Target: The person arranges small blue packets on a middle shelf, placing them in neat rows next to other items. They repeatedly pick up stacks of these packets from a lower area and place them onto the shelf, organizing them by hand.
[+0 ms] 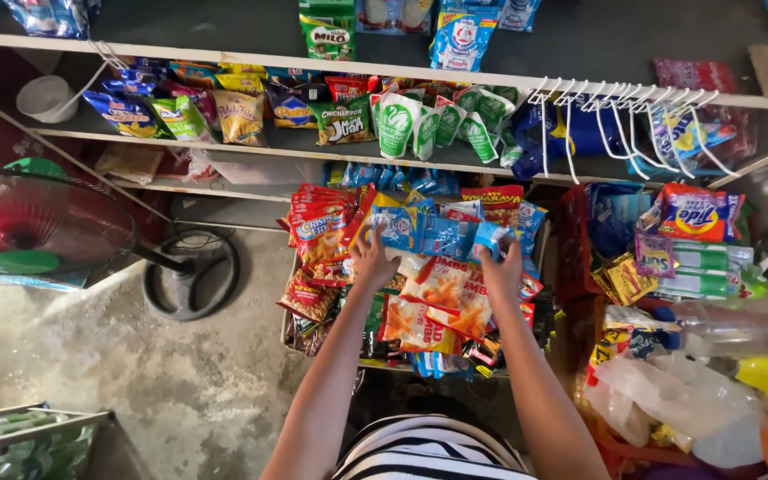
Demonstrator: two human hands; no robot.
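Open room lies at nine o'clock of the snack packets (420, 267): bare concrete floor (135, 364) reaches to the fan base (190, 274). At twelve o'clock the shelf (313, 153) edge overhangs them. At three o'clock detergent packs (691, 213), white wire hooks (624, 116) and a plastic bottle (740, 327) crowd in. The red fan (33, 227) blocks the far left.

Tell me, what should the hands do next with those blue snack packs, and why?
Probably lift the pack a little. The right hand already pinches a blue pack, and the left hand touches another blue pack in the same row above the orange chip bags. A small lift would likely free it from its neighbours.
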